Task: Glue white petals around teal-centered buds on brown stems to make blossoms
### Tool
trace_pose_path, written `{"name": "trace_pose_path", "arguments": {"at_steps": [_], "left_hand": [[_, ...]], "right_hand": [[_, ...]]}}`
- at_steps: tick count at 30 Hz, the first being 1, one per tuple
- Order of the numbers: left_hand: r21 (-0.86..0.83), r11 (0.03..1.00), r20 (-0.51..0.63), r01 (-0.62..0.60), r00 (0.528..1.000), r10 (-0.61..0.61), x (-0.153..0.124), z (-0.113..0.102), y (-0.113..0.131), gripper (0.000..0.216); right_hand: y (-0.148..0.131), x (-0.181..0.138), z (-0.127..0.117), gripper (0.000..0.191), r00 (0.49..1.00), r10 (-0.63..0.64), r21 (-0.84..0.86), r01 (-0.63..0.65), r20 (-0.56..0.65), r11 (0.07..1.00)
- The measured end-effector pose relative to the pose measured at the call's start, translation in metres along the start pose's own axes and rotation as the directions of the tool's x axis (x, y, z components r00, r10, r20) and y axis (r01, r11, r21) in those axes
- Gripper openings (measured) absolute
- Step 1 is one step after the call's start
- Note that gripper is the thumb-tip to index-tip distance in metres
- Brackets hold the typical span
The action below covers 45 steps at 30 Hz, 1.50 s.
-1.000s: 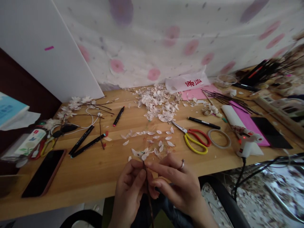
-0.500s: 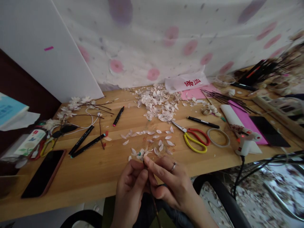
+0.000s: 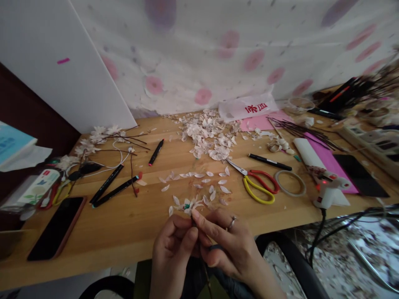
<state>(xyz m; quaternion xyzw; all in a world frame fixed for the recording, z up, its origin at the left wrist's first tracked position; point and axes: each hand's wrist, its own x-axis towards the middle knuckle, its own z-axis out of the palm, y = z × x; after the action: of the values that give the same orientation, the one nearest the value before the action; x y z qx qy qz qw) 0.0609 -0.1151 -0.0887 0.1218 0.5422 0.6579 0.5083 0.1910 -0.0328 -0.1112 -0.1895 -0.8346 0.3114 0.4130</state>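
My left hand and my right hand meet at the table's front edge, both closed around a thin dark flower stem. At the stem's top is a pale flower with a bit of green at its centre. My right thumb and index finger pinch just below its petals, and a dark strip shows between the right fingers. My left thumb presses on the stem lower down. Loose pale petals lie in rows just beyond the flower.
A petal heap lies at the back. To the right are scissors, a tape roll, a black marker and a glue gun with a red light. A phone, markers and finished blossoms occupy the left.
My view has shifted slightly. The flower has tilted so more of its green centre shows, and the dark strip now appears between my right fingers. Both hands keep hold of the stem.
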Motion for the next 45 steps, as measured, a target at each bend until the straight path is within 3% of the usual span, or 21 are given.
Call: {"name": "trace_pose_path", "arguments": {"at_steps": [7, 13, 16, 19, 23, 26, 31, 35, 37, 39, 40, 42, 45], "left_hand": [[0.045, 0.997, -0.001, -0.058, 0.998, 0.058, 0.000, 0.006, -0.004, 0.034], [0.280, 0.919, 0.015, -0.277, 0.958, 0.285, 0.003, -0.007, -0.015, 0.028], [0.421, 0.773, 0.146, -0.474, 0.877, 0.458, 0.009, -0.024, -0.027, 0.013], [0.564, 0.561, 0.199, -0.606, 0.759, 0.619, 0.011, -0.037, -0.035, 0.017], [0.613, 0.361, 0.325, -0.703, 0.641, 0.695, 0.012, -0.037, -0.034, 0.028], [0.618, 0.285, 0.379, -0.733, 0.595, 0.709, 0.015, -0.035, -0.030, 0.032], [0.633, 0.277, 0.363, -0.723, 0.593, 0.718, 0.019, -0.037, -0.032, 0.032], [0.647, 0.333, 0.311, -0.686, 0.636, 0.706, 0.020, -0.040, -0.041, 0.031], [0.641, 0.403, 0.241, -0.653, 0.670, 0.702, 0.022, -0.044, -0.047, 0.027], [0.615, 0.466, 0.183, -0.636, 0.690, 0.700, 0.026, -0.048, -0.052, 0.022], [0.594, 0.472, 0.178, -0.652, 0.679, 0.712, 0.028, -0.050, -0.055, 0.021], [0.555, 0.502, 0.162, -0.664, 0.678, 0.717, 0.033, -0.053, -0.058, 0.022], [0.532, 0.534, 0.190, -0.658, 0.707, 0.682, 0.040, -0.056, -0.060, 0.027]], "right_hand": [[-0.003, -0.002, 0.001, 0.056, 0.995, 0.076, 0.178, -0.065, -0.058, 0.982], [-0.007, -0.009, -0.001, 0.050, 0.986, 0.153, 0.310, -0.126, -0.062, 0.942], [-0.009, -0.022, -0.004, 0.051, 0.966, 0.242, 0.264, -0.210, -0.093, 0.941], [-0.012, -0.038, -0.005, 0.051, 0.951, 0.286, 0.231, -0.255, -0.115, 0.939], [-0.014, -0.052, -0.001, 0.054, 0.960, 0.258, 0.150, -0.241, -0.106, 0.959], [-0.013, -0.057, 0.004, 0.054, 0.961, 0.244, 0.127, -0.228, -0.131, 0.965], [-0.011, -0.048, 0.008, 0.050, 0.962, 0.218, 0.193, -0.185, -0.164, 0.963], [-0.014, -0.030, 0.005, 0.046, 0.955, 0.269, 0.362, -0.209, -0.126, 0.909], [-0.010, -0.024, 0.000, 0.037, 0.937, 0.325, 0.332, -0.269, -0.126, 0.904], [0.000, -0.023, -0.010, 0.025, 0.871, 0.405, 0.187, -0.365, -0.278, 0.912], [0.008, -0.025, -0.018, 0.035, 0.808, 0.430, 0.109, -0.424, -0.403, 0.899], [0.027, -0.033, -0.042, 0.055, 0.635, 0.407, 0.001, -0.539, -0.657, 0.842], [0.058, -0.055, -0.089, 0.047, 0.371, 0.298, -0.048, -0.692, -0.879, 0.720]]}}
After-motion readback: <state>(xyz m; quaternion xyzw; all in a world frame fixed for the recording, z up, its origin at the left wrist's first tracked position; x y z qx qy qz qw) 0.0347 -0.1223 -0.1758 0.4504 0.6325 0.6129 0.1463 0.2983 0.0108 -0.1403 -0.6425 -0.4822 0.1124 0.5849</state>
